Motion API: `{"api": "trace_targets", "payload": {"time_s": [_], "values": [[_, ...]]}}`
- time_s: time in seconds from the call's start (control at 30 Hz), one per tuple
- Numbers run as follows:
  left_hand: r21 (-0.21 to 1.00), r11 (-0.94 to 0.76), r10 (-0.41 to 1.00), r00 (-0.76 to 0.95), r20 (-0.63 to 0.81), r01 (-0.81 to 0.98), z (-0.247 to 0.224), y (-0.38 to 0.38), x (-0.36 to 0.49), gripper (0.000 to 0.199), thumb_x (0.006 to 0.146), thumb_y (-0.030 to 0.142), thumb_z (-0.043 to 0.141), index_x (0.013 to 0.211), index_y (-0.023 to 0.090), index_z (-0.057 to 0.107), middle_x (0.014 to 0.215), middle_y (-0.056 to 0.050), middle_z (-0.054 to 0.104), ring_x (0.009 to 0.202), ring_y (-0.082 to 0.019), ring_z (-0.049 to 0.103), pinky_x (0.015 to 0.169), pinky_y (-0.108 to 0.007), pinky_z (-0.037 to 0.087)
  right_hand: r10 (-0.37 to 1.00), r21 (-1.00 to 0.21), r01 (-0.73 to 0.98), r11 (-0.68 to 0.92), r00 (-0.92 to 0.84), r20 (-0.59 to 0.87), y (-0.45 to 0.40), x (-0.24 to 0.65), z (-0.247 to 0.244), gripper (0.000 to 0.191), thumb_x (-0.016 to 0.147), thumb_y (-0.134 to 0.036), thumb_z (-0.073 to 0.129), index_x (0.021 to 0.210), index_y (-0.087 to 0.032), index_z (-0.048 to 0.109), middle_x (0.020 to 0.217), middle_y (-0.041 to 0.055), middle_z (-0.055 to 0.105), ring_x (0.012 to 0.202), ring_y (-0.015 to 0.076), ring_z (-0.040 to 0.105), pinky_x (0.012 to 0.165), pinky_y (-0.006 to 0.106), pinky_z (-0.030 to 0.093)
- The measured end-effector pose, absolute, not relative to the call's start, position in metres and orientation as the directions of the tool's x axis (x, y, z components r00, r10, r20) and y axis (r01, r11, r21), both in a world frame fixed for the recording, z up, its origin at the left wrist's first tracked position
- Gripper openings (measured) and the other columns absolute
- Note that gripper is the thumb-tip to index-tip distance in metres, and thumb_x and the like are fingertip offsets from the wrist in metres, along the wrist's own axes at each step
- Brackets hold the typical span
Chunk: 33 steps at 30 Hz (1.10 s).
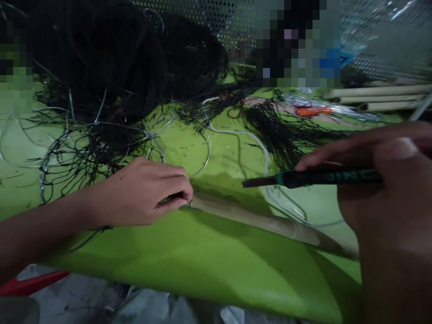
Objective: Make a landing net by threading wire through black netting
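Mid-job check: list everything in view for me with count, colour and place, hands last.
Tangled stringy netting: uncounted, black, back left to centre-right
Smooth table: one, green, across the middle
Long round pole: one, tan, front centre to right
Thin hollow tubes: at least three, tan, back right
Flexible cord: one visible, white, centre to right
Thin looped lines: several, clear, left and centre
Thread bundle: one, orange, back right
Perforated panel: at least one, grey, background
Unclear object: one, red, bottom left
Metal-tipped pen-shaped tool: one, black and green, right
Left hand: one, bare, closed at the pole's visible left end
Right hand: one, bare, right, gripping the tool
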<state>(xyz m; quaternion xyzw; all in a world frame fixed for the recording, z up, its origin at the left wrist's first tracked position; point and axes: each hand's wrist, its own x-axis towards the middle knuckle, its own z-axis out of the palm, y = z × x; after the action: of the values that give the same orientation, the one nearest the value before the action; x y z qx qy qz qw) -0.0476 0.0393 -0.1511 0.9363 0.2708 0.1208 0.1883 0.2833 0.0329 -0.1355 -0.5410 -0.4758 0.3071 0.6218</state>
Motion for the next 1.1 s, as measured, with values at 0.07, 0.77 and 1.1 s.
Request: {"api": "trace_targets", "payload": {"time_s": [0.07, 0.77, 1.1], "values": [[0.447, -0.752, 0.571, 0.818, 0.073, 0.485, -0.150, 0.040, -0.047, 0.014, 0.103, 0.024, 0.057, 0.097, 0.022, 0.069, 0.098, 0.001, 0.076, 0.079, -0.013, 0.069, 0.072, -0.027, 0.041, 0.927, -0.925, 0.231, 0.302, 0.155, 0.341, 0.039, 0.290, -0.137, 0.024, 0.075, -0.046, 0.077, 0.063, -0.025, 0.081, 0.065, 0.0112, 0.074, 0.058, 0.0221, 0.071, 0.049, 0.039, 0.048], [0.919, -0.386, 0.763, 0.534, 0.365, -0.077, -0.100, -0.017, 0.031, 0.035, 0.103, 0.052, 0.054, 0.112, 0.019, 0.063, 0.102, -0.006, 0.067, 0.096, -0.021, 0.062, 0.091, -0.037, 0.052, 0.966, -0.634, -0.729, 0.256, 0.172, 0.193, -0.007, 0.184, -0.044, 0.041, 0.095, -0.060, 0.066, 0.079, -0.022, 0.067, 0.089, -0.0009, 0.072, 0.077, 0.0093, 0.071, 0.076, 0.022, 0.067], [0.885, -0.464, 0.815, 0.382, 0.436, -0.020, -0.110, -0.046, 0.037, 0.038, 0.105, 0.055, 0.052, 0.093, 0.020, 0.056, 0.080, 0.000, 0.056, 0.073, -0.015, 0.053, 0.068, -0.028, 0.043, 0.828, -0.851, 0.209, 0.481, 0.211, 0.520, -0.061, 0.234, -0.129, 0.052, 0.087, -0.055, 0.074, 0.130, -0.032, 0.057, 0.140, 0.0076, 0.056, 0.136, 0.0295, 0.054, 0.110, 0.050, 0.050]]}}
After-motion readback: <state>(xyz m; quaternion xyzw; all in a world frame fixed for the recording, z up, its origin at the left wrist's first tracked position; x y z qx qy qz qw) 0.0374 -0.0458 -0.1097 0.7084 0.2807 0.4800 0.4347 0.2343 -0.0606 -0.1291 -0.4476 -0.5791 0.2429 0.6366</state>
